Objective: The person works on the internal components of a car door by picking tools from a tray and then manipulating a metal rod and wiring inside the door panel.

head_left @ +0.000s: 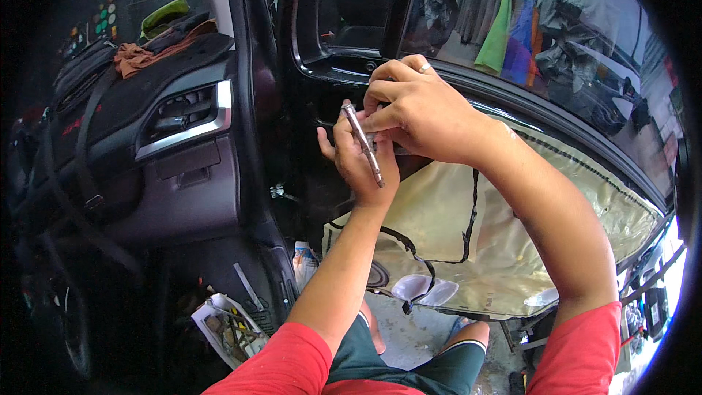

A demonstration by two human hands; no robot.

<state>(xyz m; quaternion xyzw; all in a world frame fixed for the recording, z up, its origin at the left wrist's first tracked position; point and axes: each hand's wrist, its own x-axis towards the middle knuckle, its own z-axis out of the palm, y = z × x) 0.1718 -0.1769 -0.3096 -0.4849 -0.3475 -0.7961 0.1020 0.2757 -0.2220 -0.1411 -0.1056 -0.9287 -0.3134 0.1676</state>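
Both hands meet in front of the upper front corner of a dark car door [303, 66], just below its window. Across my left hand [356, 164] lies a slim metal bar [363, 144] with small fittings along it, slanting from the fingers down to the wrist. The left fingers are partly curled about it, and some are hidden. From the right, my right hand [431, 117] reaches over with its fingertips pinched together, close by the left fingers. What sits in that pinch is too hidden to name.
The door's inner side is covered by a silvery liner [512, 212] with a black cable [472, 212] hanging. At left is the dashboard [186, 205] with cloths [135, 58] on top. Below stands a white box [227, 325] of tools. A white bottle [303, 260] is beside the sill.
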